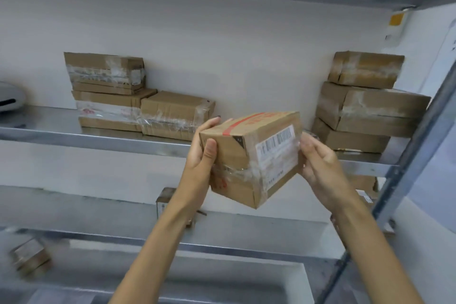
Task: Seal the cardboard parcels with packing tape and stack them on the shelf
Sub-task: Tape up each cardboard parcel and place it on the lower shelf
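- Holding a cardboard parcel [249, 155] up between both hands, a person faces a metal shelf [93, 137]; the parcel hangs in the air just in front of the shelf's front edge, tilted, resting on nothing but the hands
- the left hand [203, 155] grips the parcel's left end; the thumb lies flat on the near face and the fingers wrap over the far top edge
- the right hand [320, 165] clasps the right end; its palm is turned toward the box and its fingers bend round the far edge
- a red strip runs across the parcel's top; a white label with barcodes sits on the near side; clear tape wraps round the middle
- on the shelf the left pile [106, 76] stands against the wall, one taped box on another; a third box [175, 116] sits just beside the lower one, touching it
- the right pile [370, 111] is three taped boxes stacked; the parcel is held before the gap between the two piles
- a white rounded thing [9, 99] lies at the shelf's far left, cut off by the edge of view
- a grey upright post [419, 145] slants up on the right; on a lower shelf [123, 239] a small box [29, 256] sits at the left, too blurred to make out
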